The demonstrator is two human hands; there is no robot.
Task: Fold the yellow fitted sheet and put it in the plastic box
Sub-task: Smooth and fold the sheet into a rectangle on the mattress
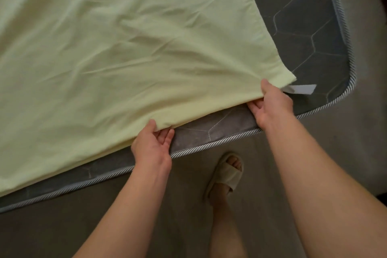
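The yellow fitted sheet [129, 48] lies spread flat over a grey mattress, filling most of the upper left of the view. My left hand [152, 144] pinches its near edge, thumb on top and fingers underneath. My right hand [270, 102] grips the same edge near the sheet's near right corner, where a white tag [301, 89] sticks out. The edge between my hands is lifted slightly off the mattress. No plastic box is in view.
The grey mattress [303, 27] has a hexagon stitch pattern and a striped piped rim [209, 145]; its rounded corner is at the right. Below it is grey floor with my foot in a beige slipper [226, 172].
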